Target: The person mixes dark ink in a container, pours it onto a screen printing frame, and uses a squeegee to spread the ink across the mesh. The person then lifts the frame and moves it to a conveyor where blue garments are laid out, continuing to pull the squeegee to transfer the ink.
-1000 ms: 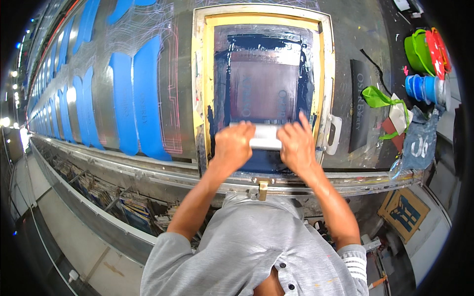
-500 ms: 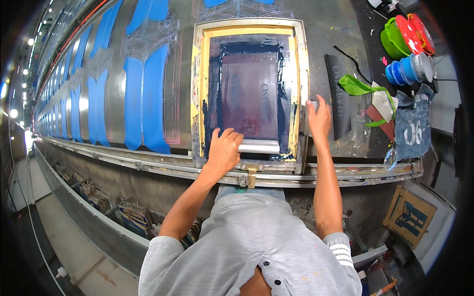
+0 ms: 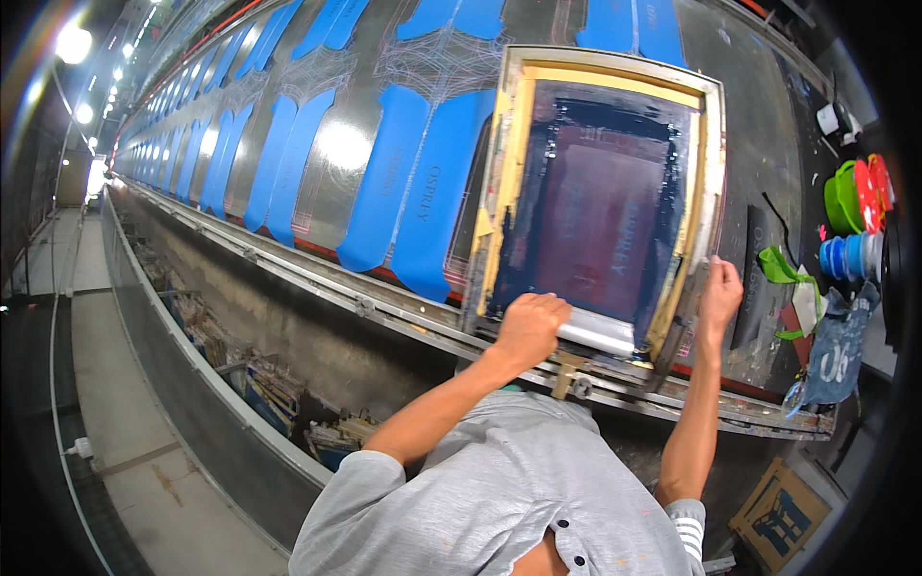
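Observation:
A screen-printing frame, metal-edged with yellow tape inside, lies on the long table in front of me. Its dark mesh has blue-black ink around the border and lettering in the middle. A silver squeegee rests across the mesh at the near end. My left hand is closed at the squeegee's left end; the fingertips are hidden. At the frame's right edge my right hand is closed, thumb and fingers together against the edge. Left of the frame lie blue fabric pieces with dark lettering.
Rows of blue pieces run far left along the table, with a metal rail at its near edge. To the right lie a dark printed strip, a green strap, a denim piece and several coloured containers. A framed screen leans below.
My view has turned, and the frame sits further right in the picture. My left hand has gone from loosely spread fingers to a closed grip, and my right fingers have drawn together.

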### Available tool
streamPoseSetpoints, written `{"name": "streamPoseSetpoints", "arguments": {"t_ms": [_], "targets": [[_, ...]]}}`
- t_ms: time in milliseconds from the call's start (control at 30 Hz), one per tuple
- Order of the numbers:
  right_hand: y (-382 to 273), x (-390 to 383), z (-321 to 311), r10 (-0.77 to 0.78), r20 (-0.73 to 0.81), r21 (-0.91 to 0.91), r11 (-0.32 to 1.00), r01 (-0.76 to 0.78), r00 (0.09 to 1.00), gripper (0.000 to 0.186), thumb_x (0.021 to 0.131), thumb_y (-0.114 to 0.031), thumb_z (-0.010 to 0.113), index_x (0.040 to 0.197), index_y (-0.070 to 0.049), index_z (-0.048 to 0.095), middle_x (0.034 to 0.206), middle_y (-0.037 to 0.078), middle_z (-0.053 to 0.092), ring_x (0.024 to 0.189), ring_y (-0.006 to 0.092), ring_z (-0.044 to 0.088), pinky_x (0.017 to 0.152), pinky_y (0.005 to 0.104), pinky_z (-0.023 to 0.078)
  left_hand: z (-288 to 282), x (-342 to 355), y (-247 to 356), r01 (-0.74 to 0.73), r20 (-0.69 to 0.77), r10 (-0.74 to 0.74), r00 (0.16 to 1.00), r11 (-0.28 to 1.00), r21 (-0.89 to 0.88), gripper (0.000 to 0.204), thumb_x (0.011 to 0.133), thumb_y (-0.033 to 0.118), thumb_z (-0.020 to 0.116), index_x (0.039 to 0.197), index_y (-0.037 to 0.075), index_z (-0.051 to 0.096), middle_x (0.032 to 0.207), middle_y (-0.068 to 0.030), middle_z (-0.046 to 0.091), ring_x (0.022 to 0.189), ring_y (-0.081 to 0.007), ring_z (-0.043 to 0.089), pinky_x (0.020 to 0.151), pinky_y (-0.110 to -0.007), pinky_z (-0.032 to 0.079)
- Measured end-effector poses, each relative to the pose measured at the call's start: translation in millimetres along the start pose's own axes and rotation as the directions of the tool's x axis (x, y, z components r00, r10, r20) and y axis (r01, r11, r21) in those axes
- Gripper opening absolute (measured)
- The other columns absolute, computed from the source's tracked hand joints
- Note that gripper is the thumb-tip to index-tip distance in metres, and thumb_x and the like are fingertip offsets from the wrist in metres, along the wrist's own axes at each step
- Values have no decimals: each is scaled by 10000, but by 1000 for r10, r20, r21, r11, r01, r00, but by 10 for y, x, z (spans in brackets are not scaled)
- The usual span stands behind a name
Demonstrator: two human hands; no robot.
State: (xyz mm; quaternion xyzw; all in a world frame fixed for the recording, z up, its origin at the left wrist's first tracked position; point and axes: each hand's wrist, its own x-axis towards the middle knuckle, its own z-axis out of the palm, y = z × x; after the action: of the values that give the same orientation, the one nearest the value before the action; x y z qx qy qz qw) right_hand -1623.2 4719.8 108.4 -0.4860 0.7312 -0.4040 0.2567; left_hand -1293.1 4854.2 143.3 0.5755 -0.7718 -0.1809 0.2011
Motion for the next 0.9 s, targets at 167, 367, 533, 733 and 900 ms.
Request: {"name": "streamPoseSetpoints", "arguments": {"t_ms": [167,367,533,733,900], "targets": [[-670,-673,1601,-144,80,-84,985,151,986,238,1014,-210,638,919,-3,705,729,95,636,710,172,551,653,392,473,-743,-446,-1316,92,46,-99,994,987,129,361,622,27,742,981,64,759,1009,-127,763,987,-308,734,869,-450,561],[-806,-1000,3045,64,-3,66,996,-64,998,281,1000,-244,642,940,18,722,734,176,695,631,226,630,616,410,492,-787,-397,-2916,-53,3,53,999,998,43,351,652,-76,634,970,16,750,1004,-162,766,1031,-347,732,912,-457,548],[-925,-1223,3327,125,-24,107,987,-122,992,310,987,-258,651,954,44,716,698,115,648,669,160,573,645,374,475,-1012,-445,-3169,-41,79,34,996,995,96,336,656,-74,630,957,14,749,992,-172,760,1023,-362,727,912,-457,547],[-967,-1343,3527,158,-9,23,987,-158,987,302,980,-268,635,950,22,714,746,189,670,695,305,640,666,434,487,-1053,-597,-3402,-21,94,17,995,999,48,316,670,-71,633,951,17,748,982,-164,757,1032,-369,723,923,-457,543],[-927,-1265,3573,154,24,-95,984,-151,988,309,984,-281,603,928,6,701,806,241,694,786,455,675,712,503,499,-1050,-546,-3442,-59,99,53,994,997,55,311,695,-62,645,977,19,748,995,-157,758,1052,-358,719,900,-450,552]]}}
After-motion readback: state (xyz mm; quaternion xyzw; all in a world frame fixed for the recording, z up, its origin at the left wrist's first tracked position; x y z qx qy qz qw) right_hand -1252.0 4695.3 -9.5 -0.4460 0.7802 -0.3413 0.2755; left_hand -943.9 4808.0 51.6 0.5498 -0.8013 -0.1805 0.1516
